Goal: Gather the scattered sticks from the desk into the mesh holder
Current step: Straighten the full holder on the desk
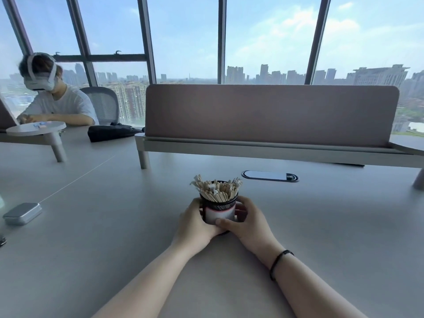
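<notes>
A black mesh holder (219, 206) with a white label band stands upright on the grey desk (114, 226), in the middle of the view. Several pale wooden sticks (216, 189) fill it and fan out above its rim. My left hand (195, 223) wraps the holder's left side. My right hand (247, 222) wraps its right side, thumb across the label. Both hands hold it near its base. I see no loose sticks lying on the desk.
A small metal tin (22, 213) lies at the left edge. A cable port (270, 176) is set into the desk behind the holder. A brown divider panel (270, 115) runs across the back. Another person in a headset (55, 97) sits far left beside a black bag (112, 132).
</notes>
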### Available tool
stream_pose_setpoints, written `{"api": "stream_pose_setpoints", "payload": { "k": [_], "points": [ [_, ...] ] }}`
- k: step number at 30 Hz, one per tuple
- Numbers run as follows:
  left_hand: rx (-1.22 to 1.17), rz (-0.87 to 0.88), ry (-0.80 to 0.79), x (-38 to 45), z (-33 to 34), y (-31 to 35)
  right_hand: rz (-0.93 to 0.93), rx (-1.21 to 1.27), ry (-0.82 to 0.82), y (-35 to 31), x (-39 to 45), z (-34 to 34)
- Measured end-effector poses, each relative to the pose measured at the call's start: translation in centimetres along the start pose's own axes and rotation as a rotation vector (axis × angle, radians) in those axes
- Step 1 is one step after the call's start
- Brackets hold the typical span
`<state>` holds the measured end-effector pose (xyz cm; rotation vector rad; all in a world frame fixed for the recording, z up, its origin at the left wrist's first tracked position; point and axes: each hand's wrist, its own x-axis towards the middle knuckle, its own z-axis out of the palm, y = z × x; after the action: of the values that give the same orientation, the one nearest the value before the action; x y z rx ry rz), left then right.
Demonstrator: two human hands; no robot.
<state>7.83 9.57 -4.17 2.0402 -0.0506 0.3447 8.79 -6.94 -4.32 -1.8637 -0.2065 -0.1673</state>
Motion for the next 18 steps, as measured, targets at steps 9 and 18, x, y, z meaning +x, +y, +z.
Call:
{"api": "stream_pose_setpoints", "payload": {
  "k": [9,18],
  "points": [
    [0.159,0.007,-0.072,6.4,3.1,-0.2,0.018,-0.151,0.083,1.7,6.3,-0.8],
    [0.304,-0.02,-0.059,13.9,5.2,-2.2,0.027,-0.18,0.111,3.5,14.1,0.0]
  ]
}}
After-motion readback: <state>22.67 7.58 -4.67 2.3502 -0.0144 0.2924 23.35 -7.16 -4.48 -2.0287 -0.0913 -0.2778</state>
